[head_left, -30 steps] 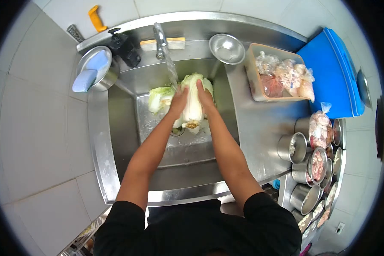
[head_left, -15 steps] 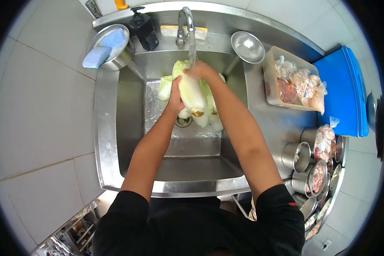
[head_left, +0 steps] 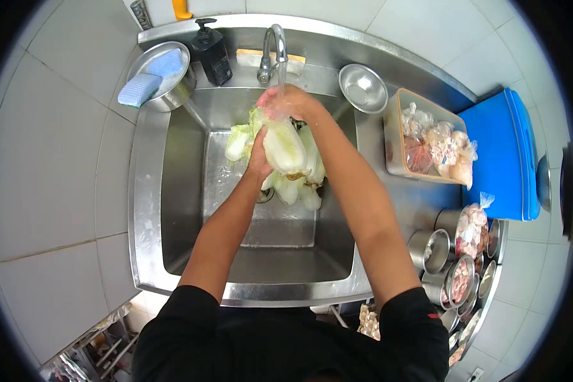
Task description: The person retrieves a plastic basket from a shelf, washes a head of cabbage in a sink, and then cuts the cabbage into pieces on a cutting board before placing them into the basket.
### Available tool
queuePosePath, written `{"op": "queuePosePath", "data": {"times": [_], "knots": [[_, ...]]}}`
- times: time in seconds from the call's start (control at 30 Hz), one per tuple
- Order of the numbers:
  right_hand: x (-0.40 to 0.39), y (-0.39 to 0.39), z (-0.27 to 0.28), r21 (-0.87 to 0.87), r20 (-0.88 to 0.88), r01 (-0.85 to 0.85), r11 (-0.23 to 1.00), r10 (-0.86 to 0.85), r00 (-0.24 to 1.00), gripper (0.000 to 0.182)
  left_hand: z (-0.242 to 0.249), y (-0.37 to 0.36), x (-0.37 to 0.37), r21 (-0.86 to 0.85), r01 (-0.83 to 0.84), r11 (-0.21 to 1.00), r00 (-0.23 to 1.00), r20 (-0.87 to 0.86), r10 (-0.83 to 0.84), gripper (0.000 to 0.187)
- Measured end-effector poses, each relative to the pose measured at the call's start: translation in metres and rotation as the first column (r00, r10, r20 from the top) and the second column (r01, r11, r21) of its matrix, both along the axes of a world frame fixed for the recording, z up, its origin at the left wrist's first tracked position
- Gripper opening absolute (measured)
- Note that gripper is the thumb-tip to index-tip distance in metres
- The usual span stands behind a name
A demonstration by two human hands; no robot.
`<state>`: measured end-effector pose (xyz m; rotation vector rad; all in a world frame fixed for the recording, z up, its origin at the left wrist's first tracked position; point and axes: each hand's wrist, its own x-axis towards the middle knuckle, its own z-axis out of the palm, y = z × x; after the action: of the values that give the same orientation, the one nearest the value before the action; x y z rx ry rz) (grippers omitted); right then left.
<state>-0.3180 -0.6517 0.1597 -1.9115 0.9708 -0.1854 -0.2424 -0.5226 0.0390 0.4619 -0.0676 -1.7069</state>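
Note:
My left hand (head_left: 259, 156) grips a pale green-white napa cabbage (head_left: 284, 149) along its left side, the cut root end toward me. At its leafy far end is my right hand (head_left: 291, 103), under running water from the faucet (head_left: 275, 48); its fingers look loosely bent and apart, partly blurred by the splash. More napa cabbages (head_left: 237, 142) lie below and beside the held one on the sink floor, partly hidden by it and by my hands.
The steel sink (head_left: 261, 264) surrounds the work. Behind it stand a black pump bottle (head_left: 212, 56), a pot with blue sponges (head_left: 165, 95) and a steel bowl (head_left: 363, 88). To the right are a tub of bagged food (head_left: 398, 149), a blue box (head_left: 500, 159) and several metal pots (head_left: 428, 250).
My right hand has shifted from the cabbage's upper side to its leafy tip, more directly under the water. My left hand keeps its hold. The whole view has shifted slightly.

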Motion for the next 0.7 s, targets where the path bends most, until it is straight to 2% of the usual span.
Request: {"op": "queuePosePath", "data": {"times": [0.03,0.07,0.1,0.13,0.17,0.2,0.27,0.3,0.33,0.4,0.43,0.47,0.5,0.53,0.57,0.6,0.63,0.67,0.7], "knots": [[-0.001,0.002,0.008,0.378,0.120,-0.094,0.921,0.052,0.991,0.026,-0.002,-0.005,-0.002,-0.015,-0.023,1.000,0.999,0.042,0.024,0.057],[-0.002,0.006,0.016,0.686,0.246,-0.212,0.697,0.052,0.968,0.022,0.000,-0.009,-0.004,-0.029,-0.045,0.999,0.995,0.085,0.048,0.058],[-0.002,0.015,0.022,0.718,0.113,-0.139,0.682,0.082,0.990,0.017,0.002,-0.011,-0.006,-0.034,-0.050,0.998,0.995,0.086,0.053,0.058],[-0.006,0.024,0.033,0.716,0.113,-0.141,0.684,0.086,0.990,0.017,0.009,-0.010,-0.008,-0.134,-0.031,0.990,0.998,0.052,0.038,0.057],[-0.015,0.030,0.046,0.619,-0.096,-0.077,0.781,0.173,0.980,0.018,0.011,-0.011,-0.009,-0.234,-0.018,0.972,1.000,0.018,0.023,0.056],[-0.023,0.032,0.054,0.500,-0.309,-0.042,0.865,0.224,0.924,0.020,0.012,-0.009,-0.010,-0.234,-0.026,0.972,0.999,0.013,0.030,0.056],[-0.037,0.026,0.058,0.534,-0.321,-0.019,0.845,0.224,0.920,0.019,0.002,-0.010,-0.012,-0.017,0.068,0.998,0.998,-0.008,-0.068,0.053],[-0.040,0.025,0.058,0.569,-0.329,0.009,0.822,0.218,0.919,0.018,-0.012,-0.012,-0.014,-0.169,0.092,0.981,0.995,-0.030,-0.099,0.056],[-0.040,0.022,0.050,0.569,-0.333,0.007,0.822,0.222,0.917,0.018,-0.010,-0.008,-0.014,-0.169,0.087,0.982,0.995,-0.033,-0.094,0.056],[-0.033,0.010,0.023,0.580,0.041,-0.149,0.801,0.154,0.987,0.016,0.004,0.003,-0.007,-0.119,0.124,0.985,0.975,0.197,-0.099,0.053],[-0.025,0.008,0.013,0.574,0.049,-0.159,0.804,0.161,0.986,0.016,0.016,0.010,-0.001,-0.189,0.134,0.973,0.959,0.271,-0.079,0.051],[-0.013,0.008,0.006,0.558,0.153,-0.204,0.804,0.142,0.978,0.016,0.012,0.012,0.001,-0.194,0.129,0.972,0.958,0.278,-0.071,0.051],[-0.006,0.008,0.001,0.542,0.255,-0.246,0.804,0.122,0.959,0.015,0.009,0.014,0.002,-0.110,0.108,0.988,0.965,0.252,-0.077,0.048],[-0.002,0.010,0.005,0.539,0.256,-0.252,0.804,0.128,0.958,0.015,0.006,0.015,0.002,-0.022,0.088,0.996,0.971,0.223,-0.081,0.046],[0.000,0.014,0.011,0.590,0.174,-0.200,0.782,0.118,0.978,0.016,0.019,0.013,0.002,-0.023,0.085,0.996,0.971,0.224,-0.078,0.046],[0.001,0.018,0.018,0.636,0.089,-0.141,0.758,0.110,0.990,0.016,0.033,0.006,0.001,-0.138,0.073,0.988,0.972,0.231,-0.040,0.043],[-0.001,0.019,0.020,0.639,0.085,-0.138,0.756,0.109,0.990,0.016,0.043,0.001,0.000,-0.248,0.061,0.967,0.973,0.229,-0.003,0.040],[-0.003,0.014,0.024,0.326,-0.059,-0.182,0.928,0.212,0.975,0.014,0.037,-0.006,0.000,-0.248,0.061,0.967,0.974,0.226,-0.004,0.040],[-0.003,0.009,0.028,-0.021,-0.228,-0.265,0.964,0.254,0.940,0.013,0.032,-0.014,0.001,-0.094,0.176,0.980,0.952,0.269,-0.145,0.040]]}}
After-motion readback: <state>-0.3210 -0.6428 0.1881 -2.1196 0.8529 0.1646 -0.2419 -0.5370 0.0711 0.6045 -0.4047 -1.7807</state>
